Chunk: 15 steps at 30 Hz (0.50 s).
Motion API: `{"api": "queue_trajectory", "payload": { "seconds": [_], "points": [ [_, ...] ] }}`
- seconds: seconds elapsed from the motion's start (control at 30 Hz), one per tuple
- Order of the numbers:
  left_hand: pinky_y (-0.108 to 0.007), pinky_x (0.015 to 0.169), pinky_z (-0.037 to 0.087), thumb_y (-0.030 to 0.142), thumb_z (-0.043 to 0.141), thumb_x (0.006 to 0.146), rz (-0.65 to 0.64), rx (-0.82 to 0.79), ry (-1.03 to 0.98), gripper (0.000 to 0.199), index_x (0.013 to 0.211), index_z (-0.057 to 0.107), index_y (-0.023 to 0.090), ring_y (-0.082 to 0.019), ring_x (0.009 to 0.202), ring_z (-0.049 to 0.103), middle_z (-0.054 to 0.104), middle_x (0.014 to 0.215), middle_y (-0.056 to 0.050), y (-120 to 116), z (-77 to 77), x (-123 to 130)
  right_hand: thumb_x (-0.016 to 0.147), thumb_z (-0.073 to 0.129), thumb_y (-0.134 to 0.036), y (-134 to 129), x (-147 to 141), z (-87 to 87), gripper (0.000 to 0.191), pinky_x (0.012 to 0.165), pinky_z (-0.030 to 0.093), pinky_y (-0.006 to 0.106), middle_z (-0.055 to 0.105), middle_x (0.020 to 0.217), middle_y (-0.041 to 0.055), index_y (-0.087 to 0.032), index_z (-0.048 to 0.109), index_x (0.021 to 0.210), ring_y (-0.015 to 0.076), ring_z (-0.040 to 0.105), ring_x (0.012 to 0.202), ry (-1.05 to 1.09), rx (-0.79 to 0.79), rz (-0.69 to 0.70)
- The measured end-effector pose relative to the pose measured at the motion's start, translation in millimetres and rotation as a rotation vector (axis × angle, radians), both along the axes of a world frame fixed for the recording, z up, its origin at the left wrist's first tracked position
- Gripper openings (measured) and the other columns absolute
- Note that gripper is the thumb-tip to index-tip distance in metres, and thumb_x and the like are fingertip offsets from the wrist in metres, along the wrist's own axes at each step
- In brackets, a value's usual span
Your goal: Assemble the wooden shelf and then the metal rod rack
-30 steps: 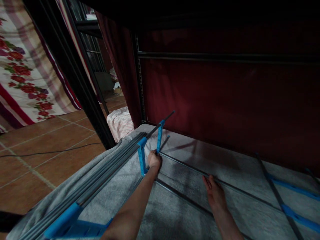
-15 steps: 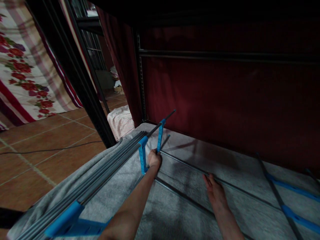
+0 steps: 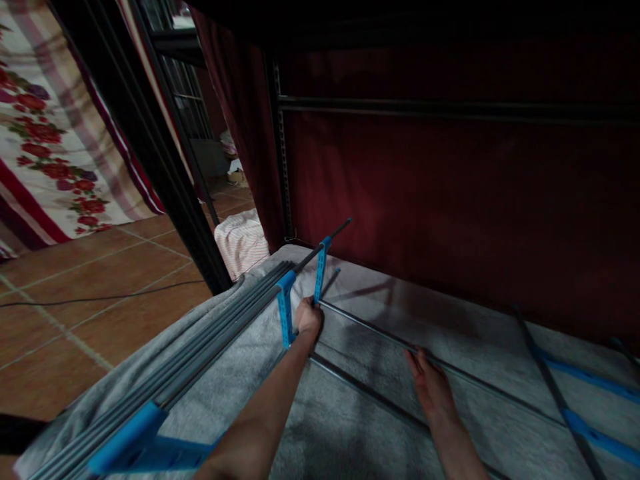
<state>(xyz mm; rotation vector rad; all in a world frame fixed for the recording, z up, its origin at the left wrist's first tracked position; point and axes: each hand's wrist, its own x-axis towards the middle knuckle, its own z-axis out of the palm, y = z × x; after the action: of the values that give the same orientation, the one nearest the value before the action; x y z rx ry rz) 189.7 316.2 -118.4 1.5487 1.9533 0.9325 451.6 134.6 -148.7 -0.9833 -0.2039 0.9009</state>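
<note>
My left hand [image 3: 309, 317] is closed around the lower end of a blue bracket [image 3: 321, 270], where a thin grey crossbar [image 3: 367, 325] meets it. Farther along that crossbar, my right hand [image 3: 429, 377] has its fingers and thumb against the bar from below. Another blue bracket [image 3: 285, 310] stands just left of my left hand, and a second crossbar [image 3: 370, 395] runs nearer to me. More blue brackets [image 3: 600, 433] on a dark tube lie at the right. A larger blue piece [image 3: 145, 443] is at the lower left.
Several grey tubes [image 3: 200, 340] lie along the left edge of the grey blanket [image 3: 345, 440]. A black metal post [image 3: 150, 147] slants up at the left, and a dark red curtain [image 3: 425, 207] hangs behind. A cable crosses the tiled floor [image 3: 100, 287].
</note>
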Motion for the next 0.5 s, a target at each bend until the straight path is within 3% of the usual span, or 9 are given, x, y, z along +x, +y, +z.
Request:
{"api": "queue_trajectory", "payload": {
  "seconds": [0.3,0.5],
  "points": [
    [-0.031,0.099,0.045,0.017,0.055,0.085,-0.017,0.014,0.080,0.035,0.117,0.067,0.009,-0.026,0.111,0.064,0.070,0.117,-0.018,-4,5.4,3,0.057,0.090,-0.036,6,-2,-5.1,0.029,0.088,0.060,0.033,0.074,0.082,-0.0039,-0.023,0.073,0.076,0.0155,0.070,0.089,-0.056,-0.037,-0.013],
    [-0.032,0.097,0.045,0.018,0.053,0.086,-0.013,0.008,0.127,0.032,0.113,0.070,0.013,-0.026,0.109,0.065,0.070,0.116,-0.016,-2,9.0,5,0.060,0.087,-0.039,10,-6,-10.9,0.027,0.088,0.059,0.033,0.074,0.080,-0.0050,-0.024,0.071,0.076,0.0159,0.070,0.088,-0.086,-0.049,-0.036]
  ]
}}
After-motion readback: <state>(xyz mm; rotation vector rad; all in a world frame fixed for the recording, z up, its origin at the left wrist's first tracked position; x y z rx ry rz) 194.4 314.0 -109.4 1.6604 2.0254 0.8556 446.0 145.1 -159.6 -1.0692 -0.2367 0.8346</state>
